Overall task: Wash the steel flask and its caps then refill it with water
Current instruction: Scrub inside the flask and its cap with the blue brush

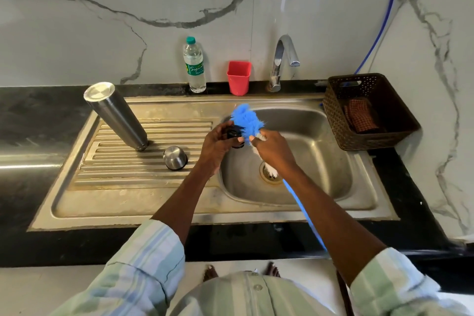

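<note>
Head view: looking down on a steel sink (pixel 320 202) set in a black counter, with a person's two forearms reaching in from 6 o'clock.
Left hand (pixel 218 143): near the centre of the view, over the left edge of the basin, its fingers curled round a small black inner cap (pixel 234 133).
Right hand (pixel 272 149): just to the right, at 3 o'clock from the left hand, gripping a blue bottle brush (pixel 247 119) at the base of its bristles; the blue handle runs back under the forearm toward 5 o'clock.
Brush and cap: the blue bristles lie against the black cap; whether they reach inside it cannot be told.
Steel flask (pixel 115 114): at 10 o'clock, standing upside down and leaning on the ribbed drainboard (pixel 143 161), mouth down.
Steel outer cap (pixel 175 158): face down on the drainboard, near the left wrist, apart from the flask.
Progress: judging by the draining flask and outer cap, those look already washed; the inner cap is being scrubbed; a rinse, refilling and closing appear to remain.
Tap (pixel 280 59): at 12 o'clock behind the basin; no running water visible.
Other things: a plastic water bottle (pixel 195 67) and a red cup (pixel 238 77) stand at the wall; a brown basket (pixel 369 110) holding a checked cloth sits at 2 o'clock.
In the way: nothing appears to block the basin or tap.
</note>
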A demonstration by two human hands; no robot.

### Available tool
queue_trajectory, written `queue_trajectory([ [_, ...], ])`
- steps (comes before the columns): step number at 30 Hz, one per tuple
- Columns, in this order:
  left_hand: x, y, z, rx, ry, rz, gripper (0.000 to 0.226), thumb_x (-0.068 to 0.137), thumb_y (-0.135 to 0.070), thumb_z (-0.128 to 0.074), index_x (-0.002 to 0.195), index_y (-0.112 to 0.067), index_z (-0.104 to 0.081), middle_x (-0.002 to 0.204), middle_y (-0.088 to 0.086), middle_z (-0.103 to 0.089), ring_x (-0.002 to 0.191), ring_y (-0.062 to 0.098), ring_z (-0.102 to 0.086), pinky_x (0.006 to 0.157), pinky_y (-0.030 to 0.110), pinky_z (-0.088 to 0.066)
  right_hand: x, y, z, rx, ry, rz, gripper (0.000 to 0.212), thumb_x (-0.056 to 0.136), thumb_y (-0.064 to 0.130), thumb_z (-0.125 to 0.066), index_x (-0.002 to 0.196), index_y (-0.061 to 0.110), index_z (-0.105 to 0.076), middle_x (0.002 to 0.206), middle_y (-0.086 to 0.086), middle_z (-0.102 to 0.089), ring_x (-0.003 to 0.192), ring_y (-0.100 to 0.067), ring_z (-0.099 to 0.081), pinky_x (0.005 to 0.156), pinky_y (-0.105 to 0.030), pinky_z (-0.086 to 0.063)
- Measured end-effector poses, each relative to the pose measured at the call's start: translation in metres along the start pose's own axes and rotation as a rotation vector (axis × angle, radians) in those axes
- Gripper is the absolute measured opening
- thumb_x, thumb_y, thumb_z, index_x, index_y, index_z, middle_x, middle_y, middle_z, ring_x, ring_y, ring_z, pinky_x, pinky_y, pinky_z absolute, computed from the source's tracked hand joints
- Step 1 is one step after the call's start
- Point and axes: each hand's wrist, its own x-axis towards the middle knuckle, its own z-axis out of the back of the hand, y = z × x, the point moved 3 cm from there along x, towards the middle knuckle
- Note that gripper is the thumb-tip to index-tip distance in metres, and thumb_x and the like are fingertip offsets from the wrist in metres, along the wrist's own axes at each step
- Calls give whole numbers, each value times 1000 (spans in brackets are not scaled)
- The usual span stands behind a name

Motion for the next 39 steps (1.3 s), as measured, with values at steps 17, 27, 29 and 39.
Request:
queue_trajectory([
  [17, -3, 6, -5, 513, -32, -166, 96, 67, 4, -86, 143, -16, -30, 113, -1, -62, 97, 7, -64, 86, 22, -52, 5, -18, -15, -118, -8, -4, 21, 94, 31, -52, 99, 16, -66, 108, -10, -68, 102, -34, -59, 78, -34, -42],
  [27, 4, -1, -5, 668, -27, -182, 102, 67, -12, -88, 148, -21, -26, 115, -4, -64, 104, 21, -65, 89, 40, -54, -7, -14, -19, -117, -91, 55, 17, 94, 32, -51, 96, 18, -62, 99, -8, -67, 90, -31, -58, 71, -33, -39],
  [29, 2, 4, -7, 672, -6, -238, 98, 66, -15, -87, 145, -23, -29, 117, -4, -66, 105, 20, -66, 88, 41, -56, 3, -16, -15, -79, -89, -13, 18, 93, 32, -51, 95, 19, -63, 105, -8, -67, 100, -33, -58, 74, -31, -37],
  [39, -2, 7, -9, 354, -4, -180, 64, 73, -16, -84, 128, -26, -53, 106, -13, -71, 103, 11, -68, 91, 33, -55, 3, -27, -12, 559, 46, -251, 14, 93, 20, -61, 81, 14, -64, 70, -10, -60, 58, -24, -52, 53, -29, -39],
])
